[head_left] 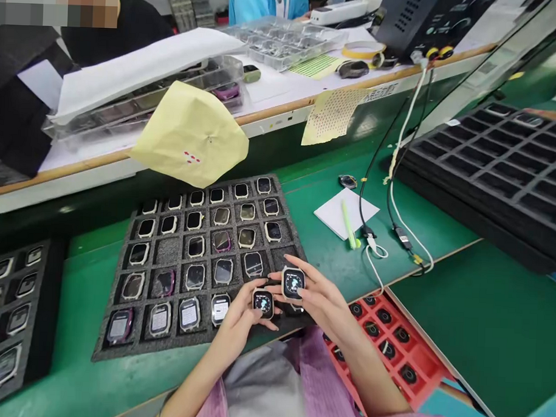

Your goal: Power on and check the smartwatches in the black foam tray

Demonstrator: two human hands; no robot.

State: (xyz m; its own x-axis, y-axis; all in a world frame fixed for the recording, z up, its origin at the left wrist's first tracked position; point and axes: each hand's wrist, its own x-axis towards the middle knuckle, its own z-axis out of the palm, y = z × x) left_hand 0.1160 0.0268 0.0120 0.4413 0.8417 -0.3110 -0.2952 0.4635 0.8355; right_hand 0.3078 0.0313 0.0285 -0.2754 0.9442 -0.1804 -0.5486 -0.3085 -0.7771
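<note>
My left hand (241, 313) grips a smartwatch (262, 303) with a light frame and a lit dial, thumb at the screen's lower edge. Close beside it, my right hand (323, 295) holds a second smartwatch (293, 282), its screen lit the same way. Both are held over the near right corner of a grey foam tray (167, 251). Watch cases without straps sit in most of the tray's pockets. In the front row several have bright white screens, such as one watch (190, 314); those farther back are dark. My hands cover part of that corner.
Another foam tray of watches (16, 318) is at the left. A red tray (415, 374) holds round black parts below the bench edge. White paper (339, 213), a green pen (348, 223) and cables (372, 242) lie right. Black trays (493, 173) are stacked far right. People sit behind the shelf.
</note>
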